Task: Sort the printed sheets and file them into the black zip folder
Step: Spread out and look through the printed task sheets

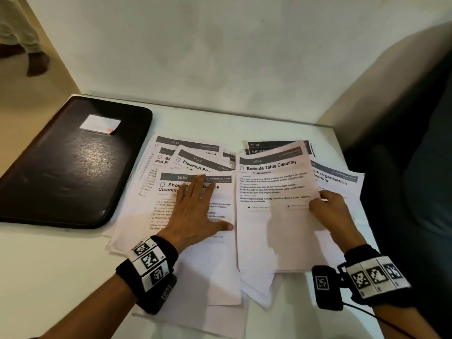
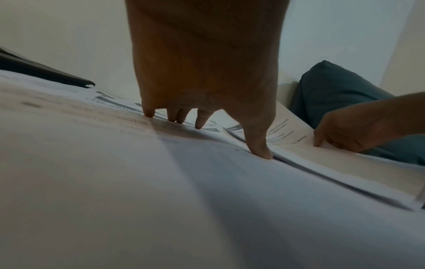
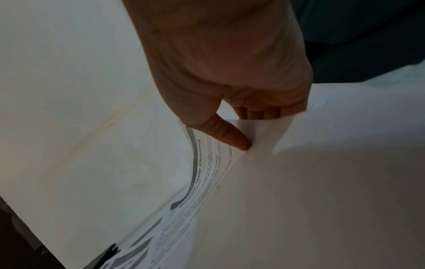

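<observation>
The black zip folder lies closed and flat at the far left corner of the white bench, a small white label on its cover. Just beside it, toward the middle of the bench, the printed sheets are spread in two loose, overlapping groups. The left hand lies flat with fingers straight and spread, pressing on the top sheet of the left group, headed 3089. The right hand pinches the right edge of the sheet titled "Bedside Table Cleaning", thumb on top and fingers beneath, that edge raised off the right group. More sheets fan out beneath toward the right edge. Both wrists carry black bands with coded markers.
</observation>
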